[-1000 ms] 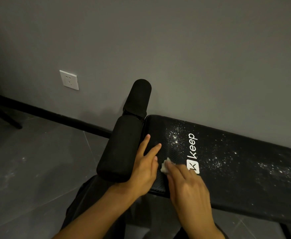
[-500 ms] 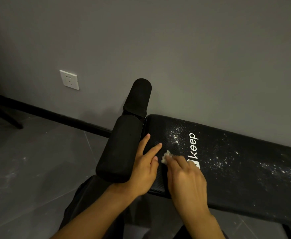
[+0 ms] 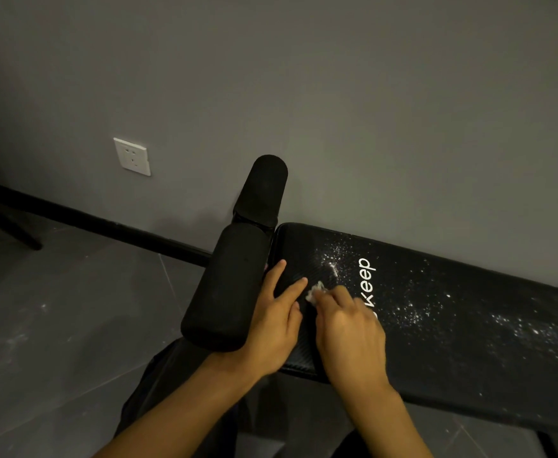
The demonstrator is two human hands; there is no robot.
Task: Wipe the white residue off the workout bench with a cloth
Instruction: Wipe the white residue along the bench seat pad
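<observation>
Against a grey wall (image 3: pixel 337 94), the black workout bench (image 3: pixel 469 368) is speckled with white residue (image 3: pixel 519 325). My left hand (image 3: pixel 277 328) lies flat, fingers straight, on the bench's left end; my right hand (image 3: pixel 350 338) pinches a small white cloth (image 3: pixel 314 290) against the pad beside it.

A white socket plate (image 3: pixel 132 157) sits low on the left part of the grey wall (image 3: pixel 337 94), above the black skirting board (image 3: pixel 89 219) that runs along the wall's bottom edge. Below lies a grey tiled floor (image 3: pixel 72 292) with faint pale smudges (image 3: pixel 16 338) near its left edge, where a slanted black leg (image 3: pixel 9 226) stands close to the skirting.
</observation>
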